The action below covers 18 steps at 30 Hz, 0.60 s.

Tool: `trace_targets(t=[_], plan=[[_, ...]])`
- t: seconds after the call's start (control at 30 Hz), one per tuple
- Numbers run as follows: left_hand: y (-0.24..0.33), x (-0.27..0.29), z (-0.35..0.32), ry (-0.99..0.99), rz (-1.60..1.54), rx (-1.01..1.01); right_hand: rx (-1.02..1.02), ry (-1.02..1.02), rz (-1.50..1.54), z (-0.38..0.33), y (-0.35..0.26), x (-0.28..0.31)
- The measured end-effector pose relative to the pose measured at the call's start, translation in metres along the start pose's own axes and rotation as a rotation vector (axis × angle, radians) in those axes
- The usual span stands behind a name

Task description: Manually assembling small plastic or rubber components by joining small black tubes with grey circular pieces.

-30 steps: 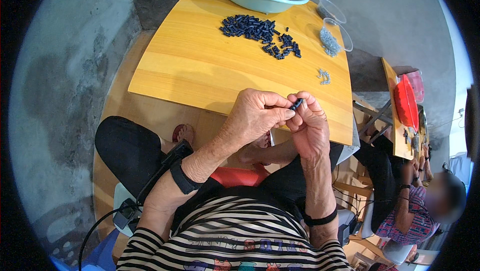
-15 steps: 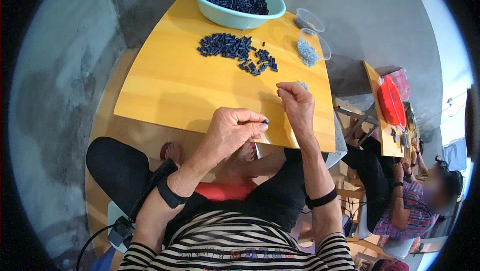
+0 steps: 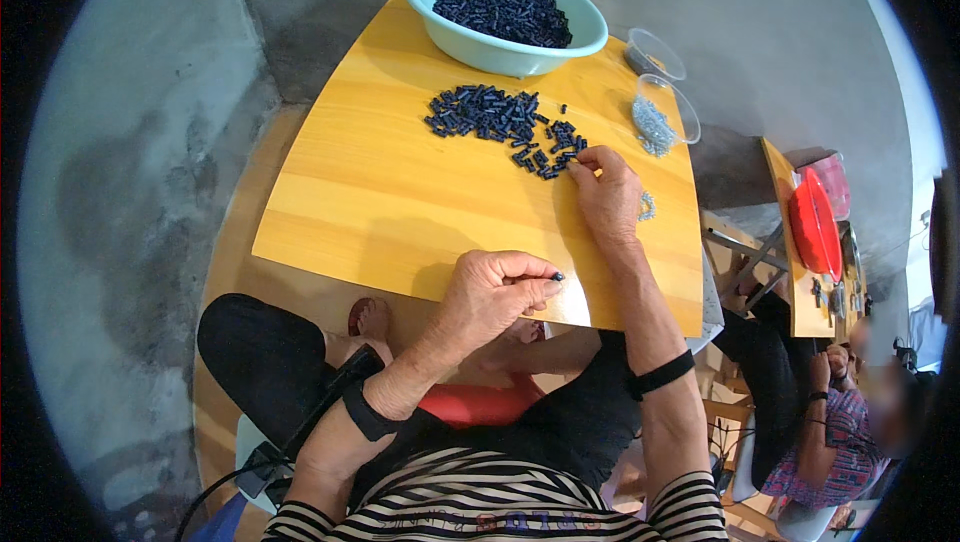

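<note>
My left hand (image 3: 495,294) hovers over the near edge of the yellow wooden table (image 3: 400,202), its fingertips pinched on a small dark blue plastic piece (image 3: 557,276). My right hand (image 3: 607,194) reaches forward and its fingers touch the near edge of a loose pile of the same dark blue pieces (image 3: 500,122); whether it holds one I cannot tell. A light blue basin (image 3: 507,14) full of such pieces stands at the far edge. A few small metal parts (image 3: 648,206) lie just right of my right hand.
Two clear plastic cups (image 3: 664,114) stand at the table's right side, the nearer one holding small metal bits. Bare concrete floor lies to the left. At the right another person sits at a second table with a red tray (image 3: 812,224).
My hands were together near my body holding a piece. They have parted: the right hand reached forward to the pile while the left stayed near the table edge with the piece.
</note>
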<state>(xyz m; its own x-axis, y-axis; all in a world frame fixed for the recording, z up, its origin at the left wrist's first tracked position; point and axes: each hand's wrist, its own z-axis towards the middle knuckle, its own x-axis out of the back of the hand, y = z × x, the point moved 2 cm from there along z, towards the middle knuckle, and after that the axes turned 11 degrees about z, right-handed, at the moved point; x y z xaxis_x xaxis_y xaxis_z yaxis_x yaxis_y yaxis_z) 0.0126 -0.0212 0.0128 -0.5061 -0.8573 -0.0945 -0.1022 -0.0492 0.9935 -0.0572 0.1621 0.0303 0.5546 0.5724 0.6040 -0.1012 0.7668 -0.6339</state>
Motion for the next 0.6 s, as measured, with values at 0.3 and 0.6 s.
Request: trace_targets(t=[0.3, 0.6], plan=[[0.002, 0.007, 0.0, -0.006, 0.01, 0.016, -0.089, -0.042, 0.294, 0.01, 0.005, -0.004], [-0.004, 0.006, 0.002, 0.009, -0.048, -0.007, 0.201, -0.237, 0.087, 0.035, -0.019, -0.028]])
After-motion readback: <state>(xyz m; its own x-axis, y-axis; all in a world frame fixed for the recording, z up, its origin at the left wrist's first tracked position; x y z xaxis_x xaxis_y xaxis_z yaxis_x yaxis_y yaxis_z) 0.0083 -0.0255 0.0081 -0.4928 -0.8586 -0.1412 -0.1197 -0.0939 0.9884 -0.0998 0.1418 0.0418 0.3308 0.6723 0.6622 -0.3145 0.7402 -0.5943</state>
